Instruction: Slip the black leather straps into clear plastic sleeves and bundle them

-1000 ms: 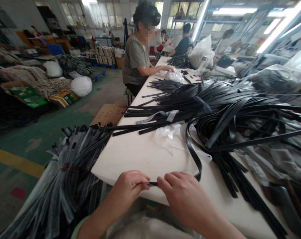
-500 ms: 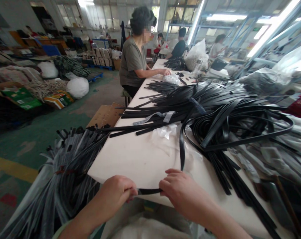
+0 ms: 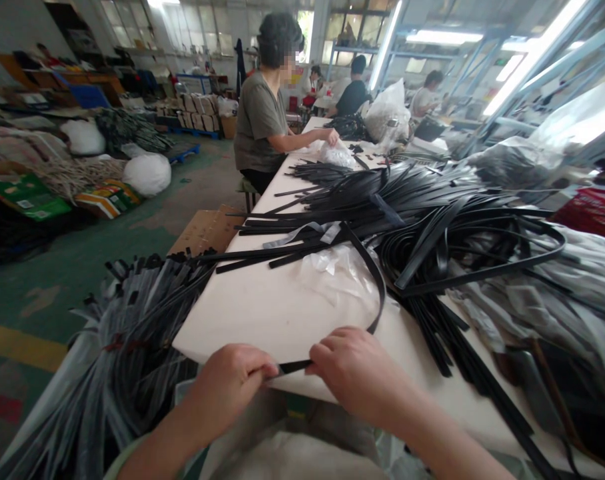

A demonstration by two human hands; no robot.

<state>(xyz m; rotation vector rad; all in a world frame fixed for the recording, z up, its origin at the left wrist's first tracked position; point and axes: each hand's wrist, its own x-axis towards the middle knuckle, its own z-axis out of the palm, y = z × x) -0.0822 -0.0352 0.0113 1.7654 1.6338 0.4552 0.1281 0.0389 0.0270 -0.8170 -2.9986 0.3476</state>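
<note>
The pale tabletop (image 3: 232, 320) has a black strap (image 3: 295, 367) at its near edge, stretched crosswise between the hands. The left hand (image 3: 230, 377) has its fingers pinched on what may be the strap's end, partly hidden; the right hand (image 3: 352, 367) clamps it farther along, beyond which it curves away.

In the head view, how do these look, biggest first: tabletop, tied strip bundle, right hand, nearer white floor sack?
Tabletop
Tied strip bundle
Right hand
Nearer white floor sack
The sack lies farther away, so its real rank is unsure.
</note>
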